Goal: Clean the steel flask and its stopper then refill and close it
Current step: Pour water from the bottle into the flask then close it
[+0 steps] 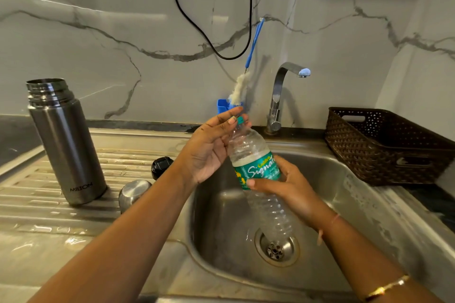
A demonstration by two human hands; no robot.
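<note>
The steel flask [65,145] stands open and upright on the ribbed draining surface [29,194] left of the sink [344,179]. Its smooth, rigid wall looks slippery, so a grip round mid-body seems safest. Over the basin the right hand [288,183] wraps its fingers round the label of a thin, crushable plastic bottle [251,150], the left hand [209,152] pinches its teal cap [240,120], and the small black stopper [161,167] lies near the flask.

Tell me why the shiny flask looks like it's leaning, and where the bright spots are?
In the head view, the wide-angle lens likely bends the edges, so the steel flask seems tilted; glare streaks the marble wall and glints on the draining board.
</note>
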